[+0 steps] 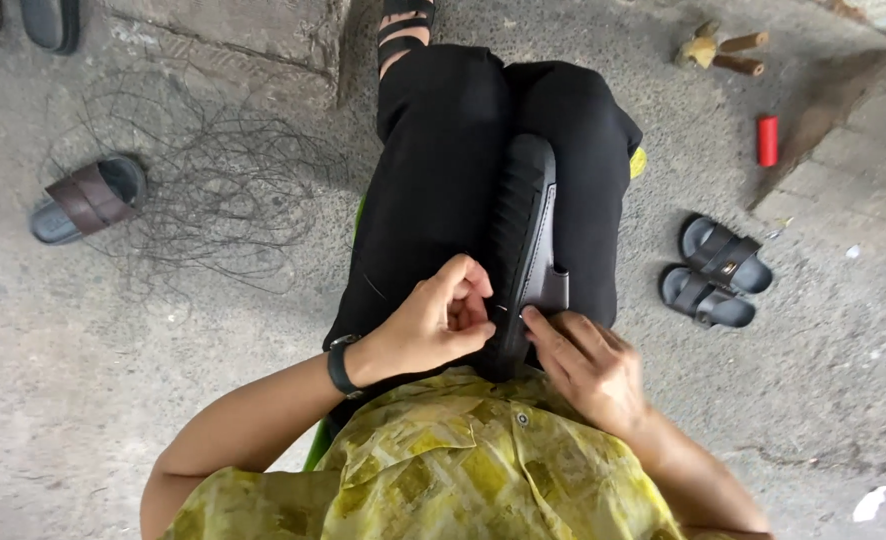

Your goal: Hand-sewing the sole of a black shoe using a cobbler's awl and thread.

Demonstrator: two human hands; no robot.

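A black sandal stands on its side edge between my knees, clamped by my black trousers, its ribbed sole facing left. My left hand, with a black watch on the wrist, is pinched at the sandal's near edge on a thin needle-like thing that barely shows. My right hand rests against the sandal's strap from the right, index finger stretched along it and holding the sandal steady. The two hands nearly touch at the sandal's near end.
A tangle of black thread lies on the concrete at left, beside a brown sandal. A pair of black sandals sits at right. Farther off are a red cylinder and a wooden tool.
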